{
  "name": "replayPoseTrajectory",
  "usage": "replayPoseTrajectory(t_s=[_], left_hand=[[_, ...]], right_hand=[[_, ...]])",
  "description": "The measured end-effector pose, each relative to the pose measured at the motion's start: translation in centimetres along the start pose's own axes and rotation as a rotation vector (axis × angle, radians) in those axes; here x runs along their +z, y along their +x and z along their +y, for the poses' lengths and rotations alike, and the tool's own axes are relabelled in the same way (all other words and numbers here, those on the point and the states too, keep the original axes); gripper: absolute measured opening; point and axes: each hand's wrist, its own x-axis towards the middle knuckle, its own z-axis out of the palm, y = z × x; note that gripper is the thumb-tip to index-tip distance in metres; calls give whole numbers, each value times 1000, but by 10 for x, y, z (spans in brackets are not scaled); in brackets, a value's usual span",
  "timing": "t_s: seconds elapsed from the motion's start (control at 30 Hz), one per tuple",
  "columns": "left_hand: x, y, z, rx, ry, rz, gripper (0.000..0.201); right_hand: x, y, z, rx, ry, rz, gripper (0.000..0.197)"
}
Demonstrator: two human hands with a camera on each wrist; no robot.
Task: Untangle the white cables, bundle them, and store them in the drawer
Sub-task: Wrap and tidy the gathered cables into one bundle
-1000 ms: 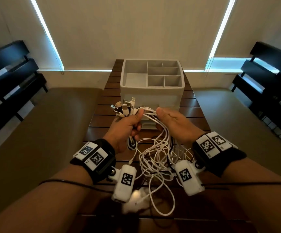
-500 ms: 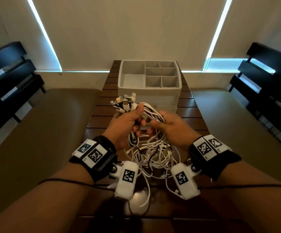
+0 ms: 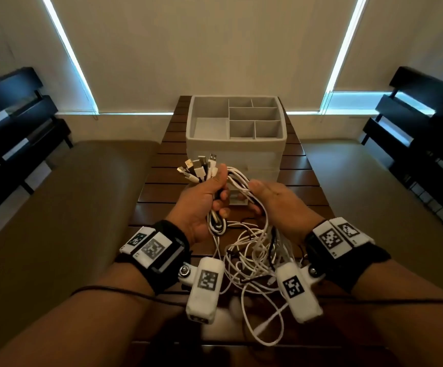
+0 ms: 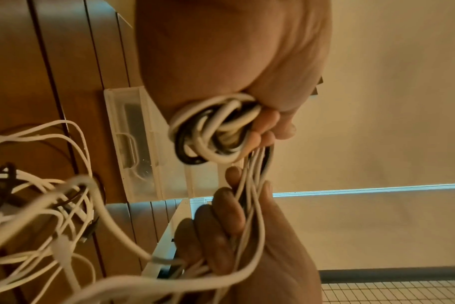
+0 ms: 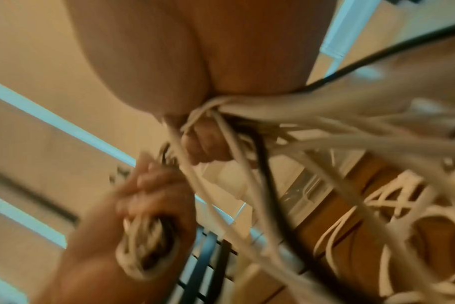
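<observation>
My left hand [image 3: 207, 197] grips a bunch of white cables [image 3: 244, 250] just below their USB plugs [image 3: 200, 168], which fan out above the fist. Coiled loops [image 4: 216, 131] of white and dark cable stick out under that fist. To its right, my right hand [image 3: 270, 202] curls its fingers [image 4: 229, 209] round the same strands, which run down between both wrists into a loose tangle above the table. The white drawer unit [image 3: 236, 144] stands right behind the hands; its clear lower drawer [image 4: 135, 144] is pulled out a little.
The unit's top is a tray with several compartments [image 3: 241, 117]. It sits on a slatted dark wood table [image 3: 162, 181] flanked by brown cushioned benches [image 3: 69, 207]. Black shelving [image 3: 11, 123] stands at both sides. A thin black wire [image 3: 125, 291] crosses my forearms.
Both hands moved closer together half a second ago and have now parted slightly. The right hand has slid along the strands, and the hanging tangle has shifted beneath the wrists.
</observation>
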Motion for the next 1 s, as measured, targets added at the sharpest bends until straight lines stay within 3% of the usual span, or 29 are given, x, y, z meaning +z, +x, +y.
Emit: replayPoseTrajectory(t_s=[0.13, 0.37, 0.53, 0.7, 0.87, 1.0], left_hand=[[6, -3, -5, -26, 73, -11, 23], [11, -9, -5, -9, 79, -8, 22], [7, -1, -1, 29, 81, 46, 37], [4, -6, -5, -18, 22, 95, 24], [10, -8, -14, 95, 46, 120, 15], [10, -10, -16, 124, 95, 84, 37]], right_hand=[[7, 5, 9, -119, -258, 77, 31], [11, 0, 4, -193, -274, 113, 28], [12, 1, 3, -205, -306, 94, 32], [9, 2, 5, -209, -467, 78, 33], [18, -2, 3, -209, -354, 60, 23], [20, -1, -2, -177, -269, 62, 28]])
